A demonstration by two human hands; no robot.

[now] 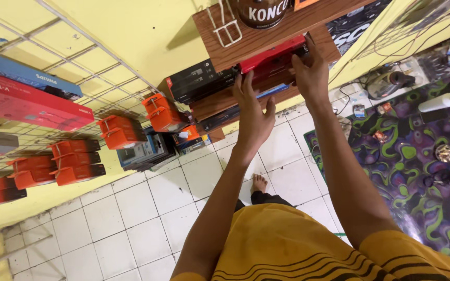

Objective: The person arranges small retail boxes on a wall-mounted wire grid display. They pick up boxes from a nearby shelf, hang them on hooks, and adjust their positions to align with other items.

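Both my hands reach up to a long red box (272,58) lying on a brown wooden wall shelf (225,44). My left hand (253,112) presses flat against the box's near end with fingers spread. My right hand (311,70) grips the box's right end, fingers wrapped over its edge. A black box (199,80) lies just left of the red one on the same shelf. A lower wooden shelf (220,104) holds more flat boxes beneath.
A white wire rack (53,130) on the yellow wall carries several orange boxes (121,131) and long red and blue boxes (22,99). A dark round jar (262,11) stands on the top shelf. White tiled floor (147,218) below; a purple-green patterned mat (417,171) with small items lies at right.
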